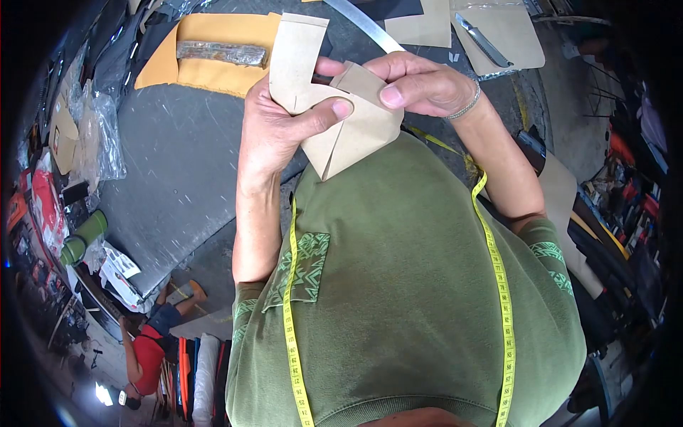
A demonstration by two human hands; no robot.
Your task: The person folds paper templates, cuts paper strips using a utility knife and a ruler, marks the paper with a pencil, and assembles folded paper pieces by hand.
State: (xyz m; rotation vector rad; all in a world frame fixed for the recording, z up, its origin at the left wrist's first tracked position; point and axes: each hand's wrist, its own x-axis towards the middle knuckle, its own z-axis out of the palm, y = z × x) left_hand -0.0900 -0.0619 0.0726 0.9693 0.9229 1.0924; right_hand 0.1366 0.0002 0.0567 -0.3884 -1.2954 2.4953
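Both hands hold a beige cardboard pattern piece point(363, 128) in front of the chest. It has a curved cut-out, a narrow upright arm at the left and a slit running down to its lower point. My left hand point(274, 132) grips the left side, thumb pressed flat on the face. At the upper right edge, my right hand point(427, 85) pinches the card between thumb and fingers. The fingers behind the card are partly hidden. A yellow tape measure point(504, 306) hangs round the neck over the green shirt point(405, 285).
On the dark worktable point(178, 156) lie an orange-yellow sheet point(213, 78) with a tape-wrapped bar point(222, 53) on it, a metal ruler point(366, 25) and a utility knife point(484, 41) on beige card. Clear plastic point(107, 142) lies at left. A person in red point(148, 359) is at lower left.
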